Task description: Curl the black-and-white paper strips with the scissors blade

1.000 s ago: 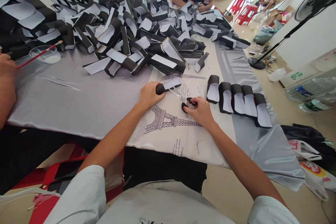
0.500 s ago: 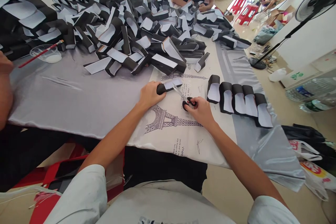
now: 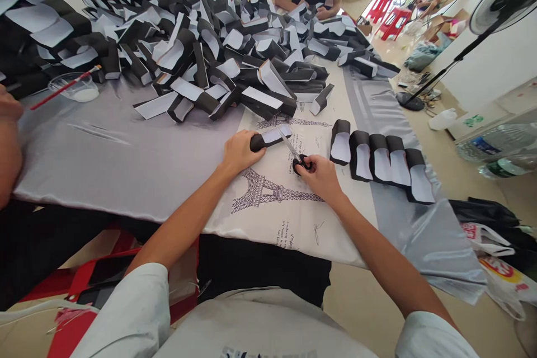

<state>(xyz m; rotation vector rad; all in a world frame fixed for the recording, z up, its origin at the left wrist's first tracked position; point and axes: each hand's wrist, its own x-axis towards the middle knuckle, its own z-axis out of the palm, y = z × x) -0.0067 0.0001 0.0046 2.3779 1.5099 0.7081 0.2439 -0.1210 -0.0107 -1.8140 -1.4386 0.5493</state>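
My left hand point(image 3: 240, 152) grips a black piece of card with a white paper face point(image 3: 271, 138), which lies almost flat above the printed white cloth point(image 3: 268, 229). My right hand point(image 3: 321, 178) holds a pair of scissors point(image 3: 298, 159) by its black handles. The slim metal blades point(image 3: 286, 144) point up and left, close to the white end of the held piece. Part of the handles is hidden by my fingers. Just right of my hands, several similar pieces stand in a neat row point(image 3: 381, 165).
A large heap of black-and-white card pieces point(image 3: 218, 50) covers the far table on grey satin point(image 3: 104, 162). At left, a co-worker's arm point(image 3: 9, 134) sits near a plastic cup with a red brush point(image 3: 71, 86). Co-workers sit beyond the heap. A fan point(image 3: 503, 5) and plastic bottles point(image 3: 497, 142) stand at right.
The scissors have turned and moved up-left, so their blades show more clearly beside the held piece. My left hand and the card piece have barely moved.
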